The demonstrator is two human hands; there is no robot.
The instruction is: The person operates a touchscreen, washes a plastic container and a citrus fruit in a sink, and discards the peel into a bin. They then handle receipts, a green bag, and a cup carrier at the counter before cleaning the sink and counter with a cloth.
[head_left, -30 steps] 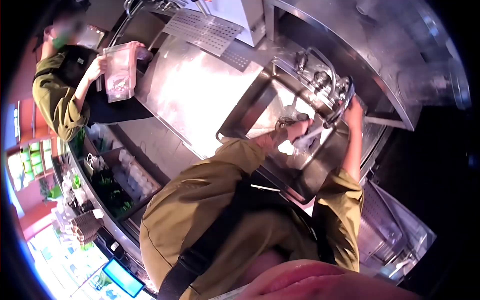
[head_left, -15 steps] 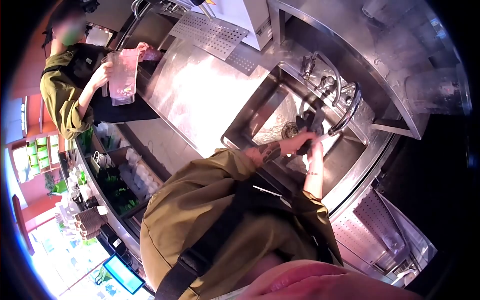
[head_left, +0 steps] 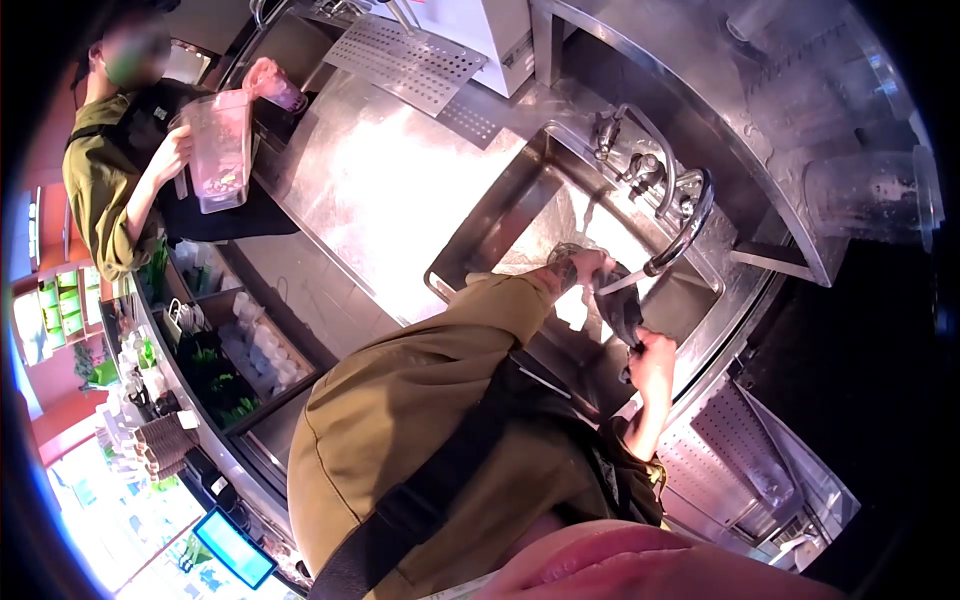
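A dark, wet-looking cloth [head_left: 618,305] is stretched between my two hands over the steel sink [head_left: 485,222]. My left hand [head_left: 590,266], below a tattooed forearm, is closed on its upper end. The lower end is gripped by my right hand [head_left: 655,354], close to the sink's near right side. From the curved faucet [head_left: 690,235] a thin stream of water runs onto the cloth between the hands. The fingers of both hands are partly hidden by the cloth.
A co-worker at upper left holds a clear container [head_left: 218,160] in one hand and a pinkish item in the other. A perforated metal plate [head_left: 405,65] lies on the steel counter [head_left: 345,190]. Shelves with cups [head_left: 262,345] stand at left. A clear bucket [head_left: 868,195] is at right.
My hands have moved apart, my right hand down toward the sink's near side, and the cloth is now spread between them. The co-worker's hands have separated, one moving away from the container.
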